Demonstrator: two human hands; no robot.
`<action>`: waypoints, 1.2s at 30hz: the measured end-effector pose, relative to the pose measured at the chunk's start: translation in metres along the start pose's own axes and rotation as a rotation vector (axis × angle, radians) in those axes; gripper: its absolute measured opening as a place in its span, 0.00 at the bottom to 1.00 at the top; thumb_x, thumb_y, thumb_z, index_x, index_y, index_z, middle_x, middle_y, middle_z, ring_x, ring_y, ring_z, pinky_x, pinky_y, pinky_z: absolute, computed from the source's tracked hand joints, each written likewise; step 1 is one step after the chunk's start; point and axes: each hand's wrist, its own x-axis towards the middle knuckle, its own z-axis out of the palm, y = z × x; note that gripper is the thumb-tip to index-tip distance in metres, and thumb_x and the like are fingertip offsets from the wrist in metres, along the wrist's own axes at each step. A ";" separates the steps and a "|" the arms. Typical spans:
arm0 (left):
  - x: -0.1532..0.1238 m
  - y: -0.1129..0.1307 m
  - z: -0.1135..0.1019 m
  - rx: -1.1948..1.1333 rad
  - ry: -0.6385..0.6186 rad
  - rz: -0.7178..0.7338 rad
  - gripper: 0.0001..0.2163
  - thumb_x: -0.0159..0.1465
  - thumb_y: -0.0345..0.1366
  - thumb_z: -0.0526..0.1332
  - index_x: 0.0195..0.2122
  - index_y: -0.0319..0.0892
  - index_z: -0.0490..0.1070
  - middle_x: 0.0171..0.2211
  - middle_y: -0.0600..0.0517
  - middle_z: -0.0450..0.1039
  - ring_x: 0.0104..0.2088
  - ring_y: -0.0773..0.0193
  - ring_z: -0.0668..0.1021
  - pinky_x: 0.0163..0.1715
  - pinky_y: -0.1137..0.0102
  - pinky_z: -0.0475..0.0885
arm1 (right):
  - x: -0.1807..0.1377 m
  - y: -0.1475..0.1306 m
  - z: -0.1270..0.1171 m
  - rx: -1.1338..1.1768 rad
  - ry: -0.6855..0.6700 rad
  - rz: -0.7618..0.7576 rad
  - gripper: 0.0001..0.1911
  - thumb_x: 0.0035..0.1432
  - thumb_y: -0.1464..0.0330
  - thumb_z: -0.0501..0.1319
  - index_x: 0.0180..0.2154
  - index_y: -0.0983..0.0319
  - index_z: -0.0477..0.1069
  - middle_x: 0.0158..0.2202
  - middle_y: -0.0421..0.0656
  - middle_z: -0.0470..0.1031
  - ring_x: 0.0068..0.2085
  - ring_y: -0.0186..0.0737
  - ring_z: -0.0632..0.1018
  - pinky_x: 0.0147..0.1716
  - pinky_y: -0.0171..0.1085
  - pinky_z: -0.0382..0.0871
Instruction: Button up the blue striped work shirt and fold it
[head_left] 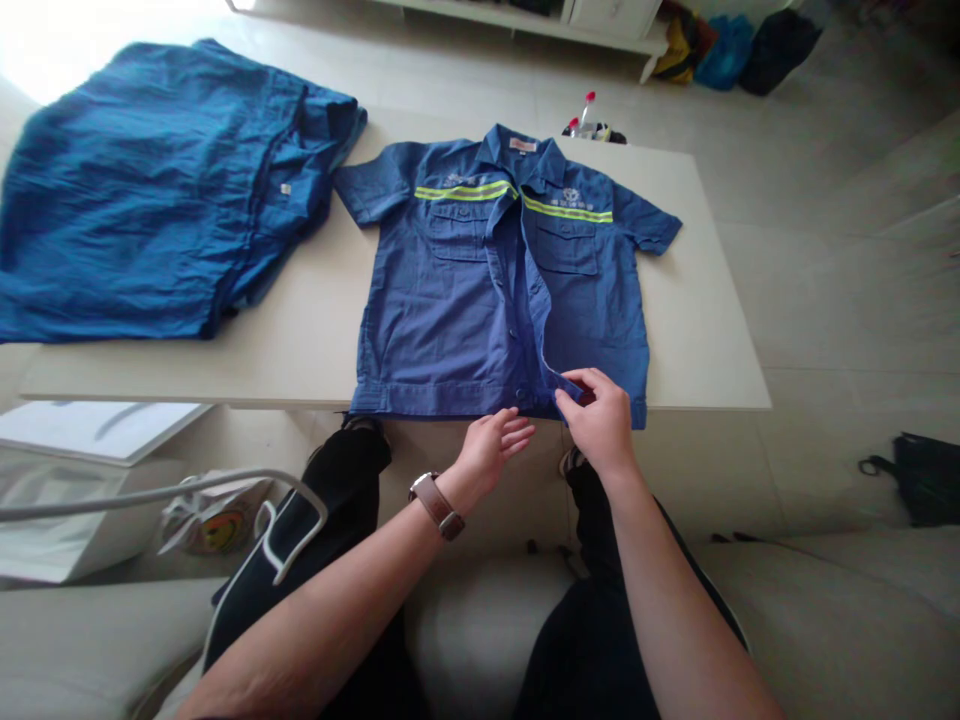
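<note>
A blue short-sleeved work shirt [442, 320] lies front side up, its collar pointing away from me and its front unbuttoned. Yellow-green reflective stripes cross the chest above two flap pockets. My right hand [600, 420] pinches the lower corner of the front edge on the right and lifts it a little. Just under the hem, near a button on the other front edge, my left hand [495, 445] has its fingers stretched out and holds nothing. A watch with a brown strap [437, 505] is on the left wrist.
More blue clothing [150, 190] lies in a heap on the left of the white table [705, 330]. Bottles with red caps [581, 120] stand beyond its far edge. At the lower left are a grey bent tube [187, 487] and a white box [82, 520].
</note>
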 end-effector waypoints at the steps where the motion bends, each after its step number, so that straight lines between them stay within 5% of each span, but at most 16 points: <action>1: 0.000 0.000 0.000 0.001 0.001 0.013 0.06 0.68 0.32 0.61 0.42 0.35 0.74 0.48 0.34 0.81 0.38 0.58 0.86 0.44 0.67 0.79 | -0.001 0.001 0.000 0.003 0.000 0.006 0.06 0.55 0.70 0.62 0.35 0.60 0.78 0.33 0.42 0.79 0.32 0.39 0.76 0.32 0.36 0.69; 10: -0.001 0.004 0.003 -0.082 -0.031 0.073 0.02 0.66 0.30 0.64 0.37 0.37 0.73 0.42 0.41 0.82 0.37 0.60 0.85 0.44 0.66 0.78 | -0.003 0.005 0.006 0.020 -0.026 0.018 0.06 0.55 0.68 0.63 0.35 0.60 0.78 0.33 0.43 0.80 0.29 0.38 0.76 0.32 0.37 0.70; 21: 0.003 0.005 0.001 -0.226 0.015 0.133 0.12 0.61 0.24 0.70 0.36 0.41 0.66 0.34 0.52 0.80 0.33 0.64 0.84 0.41 0.69 0.76 | -0.003 0.001 0.009 0.050 -0.082 0.060 0.07 0.55 0.67 0.62 0.34 0.60 0.78 0.32 0.42 0.81 0.28 0.38 0.76 0.32 0.36 0.69; 36: 0.003 0.010 0.005 -0.183 -0.005 0.091 0.06 0.61 0.23 0.69 0.30 0.36 0.74 0.30 0.49 0.80 0.30 0.69 0.82 0.35 0.75 0.75 | -0.004 0.001 0.020 0.186 -0.075 0.158 0.09 0.53 0.65 0.63 0.34 0.61 0.78 0.27 0.39 0.77 0.27 0.37 0.74 0.30 0.36 0.67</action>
